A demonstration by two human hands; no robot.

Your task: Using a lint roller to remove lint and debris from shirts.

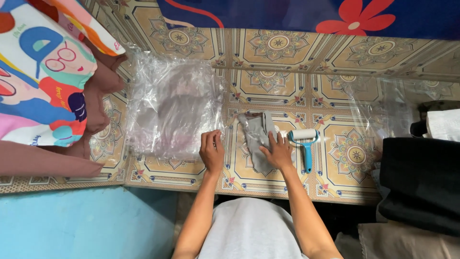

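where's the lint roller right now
The lint roller lies on the tiled table, just right of the right hand and the grey cloth.

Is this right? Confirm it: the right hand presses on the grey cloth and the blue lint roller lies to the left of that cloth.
Not quite. The right hand does press on the grey cloth, but the blue lint roller lies to the right of that cloth, as the head view shows.

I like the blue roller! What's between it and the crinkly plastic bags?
In the head view, the folded grey cloth lies there, with both hands on or beside it.
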